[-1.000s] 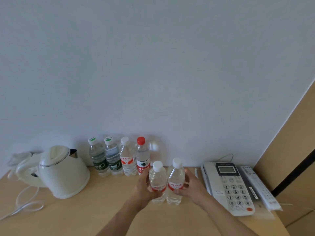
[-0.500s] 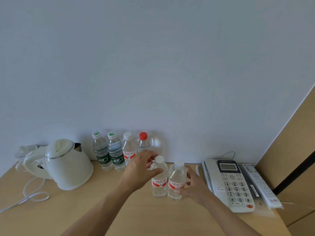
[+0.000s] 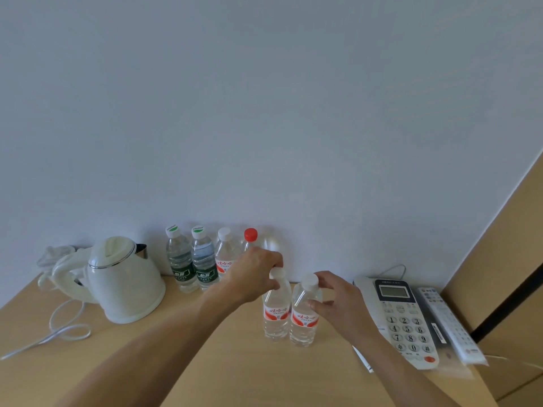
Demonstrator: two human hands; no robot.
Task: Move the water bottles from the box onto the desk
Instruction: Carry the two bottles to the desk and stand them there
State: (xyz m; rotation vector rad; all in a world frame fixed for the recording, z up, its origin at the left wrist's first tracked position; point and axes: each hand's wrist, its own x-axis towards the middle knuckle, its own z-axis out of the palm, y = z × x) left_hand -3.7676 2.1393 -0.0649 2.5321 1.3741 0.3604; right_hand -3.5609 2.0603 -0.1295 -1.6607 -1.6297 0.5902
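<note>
A pale wood counter (image 3: pixel 182 374) runs to a blank wall; toward its right edge two white-capped bottles (image 3: pixel 304 317) stand upright, touching (likely just set down); the right hand (image 3: pixel 335 302) pinches the right one at its shoulder, the left hand (image 3: pixel 255 274) grips the other's cap, probably steadying; at the back edge four more bottles (image 3: pixel 202 259) line the wall beside a kettle (image 3: pixel 126 280); no box shows.

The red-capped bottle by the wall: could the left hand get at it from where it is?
Probably yes. The left hand grips the cap of a front bottle, right before the red-capped bottle; once it lets go, nothing blocks it.
</note>
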